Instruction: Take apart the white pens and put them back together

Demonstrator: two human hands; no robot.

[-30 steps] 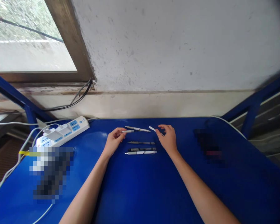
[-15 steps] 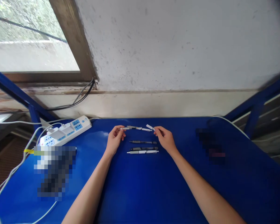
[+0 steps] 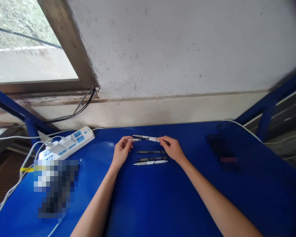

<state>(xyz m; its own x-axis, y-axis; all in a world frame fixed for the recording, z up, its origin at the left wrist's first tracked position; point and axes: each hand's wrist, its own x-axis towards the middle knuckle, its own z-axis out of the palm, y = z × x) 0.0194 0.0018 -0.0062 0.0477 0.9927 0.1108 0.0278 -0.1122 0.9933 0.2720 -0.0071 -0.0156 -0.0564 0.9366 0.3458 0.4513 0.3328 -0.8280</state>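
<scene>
My left hand (image 3: 122, 149) pinches the grey-and-white front part of a pen (image 3: 136, 140), its tip pointing left. In the fingers of my right hand (image 3: 171, 147) is the white rear barrel of a pen (image 3: 151, 139), lined up with the front part. A thin dark length shows between the two parts; whether they touch I cannot tell. Just behind them lies another white pen (image 3: 141, 136), partly covered. Nearer to me, side by side, lie a slim dark pen (image 3: 150, 152), a black pen (image 3: 153, 159) and a white pen with a grey grip (image 3: 151, 162).
A white power strip (image 3: 72, 141) with plugs and cables sits at the back left of the blue table (image 3: 143, 204). Blurred dark items lie at the left (image 3: 58, 187) and right (image 3: 222, 148). Blue frame posts and a wall (image 3: 175, 108) bound the table.
My right hand has moved slightly left, bringing the white barrel from a tilted, separate position into line with the front part in my left hand. The view has shifted slightly.
</scene>
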